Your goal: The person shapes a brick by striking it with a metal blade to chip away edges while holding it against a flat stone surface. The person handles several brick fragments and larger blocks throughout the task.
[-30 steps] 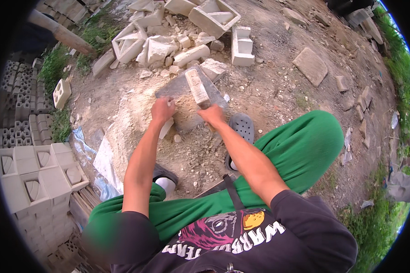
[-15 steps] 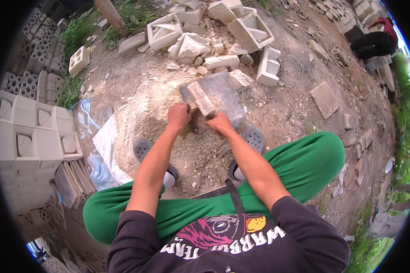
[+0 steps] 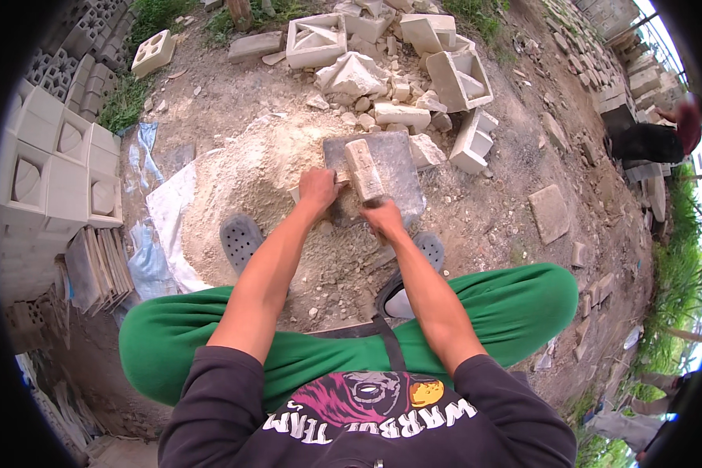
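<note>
My right hand (image 3: 384, 219) is closed around a hammer, its handle mostly hidden by my fingers. Its long, dusty, block-shaped head (image 3: 364, 170) lies over a dark flat slab (image 3: 402, 168). Just left of the head, at the slab's near left edge, my left hand (image 3: 318, 189) is closed with the fingers curled down. A pale bit (image 3: 295, 192) shows beside that hand, but what the fingers hold is largely hidden. Pale crushed powder (image 3: 249, 168) is heaped left of the slab and spreads between my feet.
Broken pale blocks (image 3: 402, 115) pile up beyond the slab. White decorative blocks (image 3: 62, 175) are stacked at left, above leaning thin boards (image 3: 97, 269). A white sheet (image 3: 170, 214) lies under the powder's edge. Another person (image 3: 655, 140) bends over at far right.
The hammer head has turned more upright in the picture and shifted slightly right over the slab. My left hand has moved nearer the slab's left edge. The whole view has also shifted.
</note>
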A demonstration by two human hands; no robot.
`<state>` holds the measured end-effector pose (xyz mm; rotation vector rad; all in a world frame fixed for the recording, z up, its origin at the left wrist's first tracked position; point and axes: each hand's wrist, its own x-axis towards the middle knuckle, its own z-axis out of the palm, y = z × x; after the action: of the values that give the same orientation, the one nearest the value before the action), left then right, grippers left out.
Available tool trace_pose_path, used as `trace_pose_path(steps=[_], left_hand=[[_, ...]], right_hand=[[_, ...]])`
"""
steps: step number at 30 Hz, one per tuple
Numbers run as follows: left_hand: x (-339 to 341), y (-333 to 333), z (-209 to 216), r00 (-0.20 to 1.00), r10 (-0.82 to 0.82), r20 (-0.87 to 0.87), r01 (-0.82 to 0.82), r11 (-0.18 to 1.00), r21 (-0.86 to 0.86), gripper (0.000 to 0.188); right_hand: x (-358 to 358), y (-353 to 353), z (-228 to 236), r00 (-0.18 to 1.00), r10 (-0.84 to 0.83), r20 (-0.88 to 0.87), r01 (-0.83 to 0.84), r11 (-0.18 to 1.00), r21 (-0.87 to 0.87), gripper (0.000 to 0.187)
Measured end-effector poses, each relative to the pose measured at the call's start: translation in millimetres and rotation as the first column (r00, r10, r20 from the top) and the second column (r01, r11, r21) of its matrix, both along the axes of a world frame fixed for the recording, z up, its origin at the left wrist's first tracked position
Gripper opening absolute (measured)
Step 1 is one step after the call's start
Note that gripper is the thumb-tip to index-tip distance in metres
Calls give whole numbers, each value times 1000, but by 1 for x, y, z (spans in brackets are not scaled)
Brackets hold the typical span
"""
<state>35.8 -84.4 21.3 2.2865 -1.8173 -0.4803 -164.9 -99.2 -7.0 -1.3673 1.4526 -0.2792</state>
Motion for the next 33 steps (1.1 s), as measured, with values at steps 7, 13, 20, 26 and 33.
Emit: trace_pose_path(steps=[7, 13, 20, 26, 33], left_hand=[[1, -1, 12, 998, 59, -39, -53, 988, 146, 35], [15, 0, -13, 983, 183, -11, -182, 974, -134, 30], [21, 4, -9, 981, 190, -35, -191, 980, -48, 34], [23, 6, -10, 981, 196, -9, -196, 980, -45, 35], [24, 11, -8, 976, 215, -36, -216, 976, -32, 34]], right_hand=[[-6, -2, 23, 996, -86, -34, 90, 986, 143, 36], [-50, 7, -7, 998, -6, -62, -1, 994, -113, 25], [-19, 34, 35, 968, 206, -144, -240, 928, -286, 33], [-24, 56, -19, 982, 56, -180, -74, 993, -96, 33], [-20, 41, 15, 998, -8, -58, 8, 1000, 2, 28]])
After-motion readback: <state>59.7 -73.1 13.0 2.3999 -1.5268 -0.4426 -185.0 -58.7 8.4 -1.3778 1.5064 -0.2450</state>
